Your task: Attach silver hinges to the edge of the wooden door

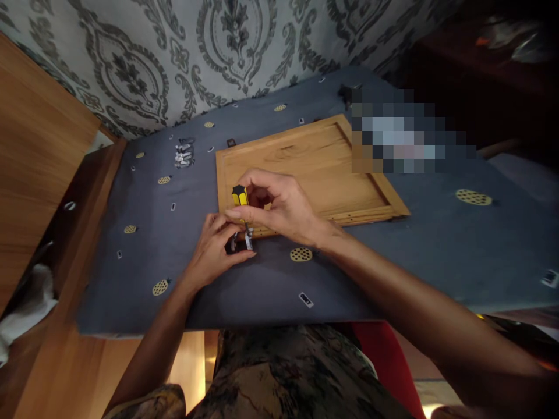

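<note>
A wooden cabinet door (301,163) with a raised frame lies flat on the blue cloth. At its near left corner, a metal hinge (248,240) sits against the door's edge. My left hand (212,250) is closed round this hinge, thumb and fingers on either side of it. My right hand (279,203) grips a screwdriver (240,196) with a yellow and black handle, pinched between thumb and fingers. The screwdriver stands nearly upright, its shaft pointing down at the hinge. Where the tip meets the hinge is too small to make out.
Several metal hinges (184,153) lie in a group on the cloth (144,203) to the left. A small dark piece (231,142) lies by the door's far edge. A pixelated patch covers things at the right. Patterned wall covering (236,41) rises behind; a wooden cabinet (39,128) stands left.
</note>
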`<state>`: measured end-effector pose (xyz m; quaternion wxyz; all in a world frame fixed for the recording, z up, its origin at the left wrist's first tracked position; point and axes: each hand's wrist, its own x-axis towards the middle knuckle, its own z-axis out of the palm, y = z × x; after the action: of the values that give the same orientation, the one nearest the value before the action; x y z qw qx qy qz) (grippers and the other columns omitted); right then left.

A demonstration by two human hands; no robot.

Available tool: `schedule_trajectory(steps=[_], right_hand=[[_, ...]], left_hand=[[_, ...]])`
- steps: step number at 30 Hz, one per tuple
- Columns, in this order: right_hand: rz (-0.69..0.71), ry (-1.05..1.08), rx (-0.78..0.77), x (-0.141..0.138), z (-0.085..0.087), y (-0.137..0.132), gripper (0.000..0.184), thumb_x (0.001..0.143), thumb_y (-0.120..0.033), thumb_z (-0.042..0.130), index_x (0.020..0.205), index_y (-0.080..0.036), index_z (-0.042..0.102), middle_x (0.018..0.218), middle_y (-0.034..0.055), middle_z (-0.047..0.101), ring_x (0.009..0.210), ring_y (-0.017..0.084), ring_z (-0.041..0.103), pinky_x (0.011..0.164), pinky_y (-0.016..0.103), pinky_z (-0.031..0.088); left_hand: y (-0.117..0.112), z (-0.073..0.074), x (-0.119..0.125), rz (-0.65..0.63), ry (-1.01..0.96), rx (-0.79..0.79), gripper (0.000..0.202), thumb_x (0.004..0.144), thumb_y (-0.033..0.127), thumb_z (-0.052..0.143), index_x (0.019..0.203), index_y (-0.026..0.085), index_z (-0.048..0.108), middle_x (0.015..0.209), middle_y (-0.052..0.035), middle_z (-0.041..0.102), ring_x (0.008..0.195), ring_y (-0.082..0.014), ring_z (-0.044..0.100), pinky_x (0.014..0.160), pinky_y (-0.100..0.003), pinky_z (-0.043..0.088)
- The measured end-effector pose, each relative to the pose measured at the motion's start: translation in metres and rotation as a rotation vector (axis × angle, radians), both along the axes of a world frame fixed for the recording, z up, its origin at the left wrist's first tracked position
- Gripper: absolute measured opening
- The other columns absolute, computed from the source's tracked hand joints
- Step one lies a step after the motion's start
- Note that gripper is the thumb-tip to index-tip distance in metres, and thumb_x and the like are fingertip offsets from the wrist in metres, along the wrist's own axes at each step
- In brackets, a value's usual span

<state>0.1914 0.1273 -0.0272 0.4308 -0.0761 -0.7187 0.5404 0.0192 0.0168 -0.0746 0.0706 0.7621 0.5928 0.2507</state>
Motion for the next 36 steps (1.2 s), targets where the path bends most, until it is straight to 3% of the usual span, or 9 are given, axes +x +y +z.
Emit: schedule_trajectory(steps=[6,11,14,19,22,27,33,36], right_hand=[[0.208,-0.086,-0.011,0.009,0.006,0.008,0.034,0.09,-0.047,0.07,0.079,-0.016,0.06,0.069,-0.0056,0.05,0.058,0.005,0.044,0.051,0.02,0.035],[0.17,-0.071,-0.095,0.005,0.003,0.002,0.039,0.084,-0.046,0.077,0.077,-0.02,0.049,0.058,-0.01,0.045,0.05,0.004,0.038,0.045,0.019,0.027],[0.172,-0.047,-0.135,0.003,0.001,-0.001,0.043,0.081,-0.046,0.08,0.077,-0.022,0.045,0.061,-0.0098,0.048,0.052,0.005,0.041,0.047,0.018,0.031],[0.221,-0.088,-0.088,0.008,0.005,0.002,0.025,0.089,-0.037,0.072,0.099,-0.018,0.058,0.073,-0.0061,0.056,0.062,0.006,0.052,0.055,0.02,0.039],[0.266,-0.105,-0.069,0.008,0.005,0.003,0.019,0.093,-0.034,0.067,0.093,-0.017,0.061,0.069,-0.0065,0.055,0.057,0.006,0.051,0.052,0.02,0.037],[0.103,0.002,-0.056,0.003,0.003,-0.005,0.04,0.085,-0.045,0.076,0.076,-0.021,0.046,0.061,-0.0098,0.043,0.052,0.005,0.041,0.047,0.02,0.032],[-0.185,-0.001,0.036,0.006,0.008,-0.006,0.037,0.089,-0.044,0.072,0.077,-0.024,0.043,0.068,-0.0067,0.044,0.058,0.009,0.04,0.05,0.024,0.035],[-0.214,-0.04,0.127,0.006,0.006,-0.004,0.036,0.091,-0.041,0.069,0.076,-0.024,0.041,0.067,-0.0065,0.043,0.059,0.01,0.041,0.053,0.027,0.034]], left_hand=[[0.0,0.001,0.0,-0.001,-0.006,0.007,0.033,0.081,0.048,0.082,0.097,0.023,0.067,0.104,-0.0053,0.062,0.103,-0.0271,0.054,0.089,-0.047,0.053],[-0.001,0.001,0.0,0.012,0.025,-0.014,0.034,0.08,0.048,0.082,0.101,0.024,0.069,0.104,-0.0063,0.061,0.102,-0.0286,0.054,0.09,-0.05,0.053],[-0.001,-0.001,0.0,0.009,0.039,0.0,0.036,0.079,0.047,0.083,0.103,0.024,0.07,0.106,-0.0069,0.062,0.103,-0.0294,0.054,0.09,-0.051,0.053],[0.0,-0.001,0.0,0.005,0.023,0.01,0.037,0.079,0.046,0.083,0.103,0.023,0.069,0.11,-0.0067,0.063,0.105,-0.029,0.054,0.093,-0.05,0.053],[-0.001,0.0,0.0,0.021,0.019,0.002,0.035,0.079,0.048,0.083,0.098,0.023,0.069,0.108,-0.0058,0.062,0.104,-0.0281,0.055,0.093,-0.048,0.053],[-0.001,0.0,0.0,0.01,0.018,-0.009,0.036,0.08,0.049,0.082,0.101,0.023,0.069,0.106,-0.0068,0.062,0.103,-0.0289,0.053,0.09,-0.048,0.053],[0.0,0.002,0.0,-0.004,0.018,-0.012,0.038,0.08,0.045,0.083,0.106,0.022,0.068,0.107,-0.0057,0.063,0.103,-0.027,0.053,0.092,-0.046,0.051],[0.0,0.003,0.001,-0.011,0.013,-0.001,0.039,0.079,0.046,0.084,0.106,0.022,0.068,0.107,-0.0057,0.064,0.103,-0.0266,0.052,0.091,-0.045,0.051]])
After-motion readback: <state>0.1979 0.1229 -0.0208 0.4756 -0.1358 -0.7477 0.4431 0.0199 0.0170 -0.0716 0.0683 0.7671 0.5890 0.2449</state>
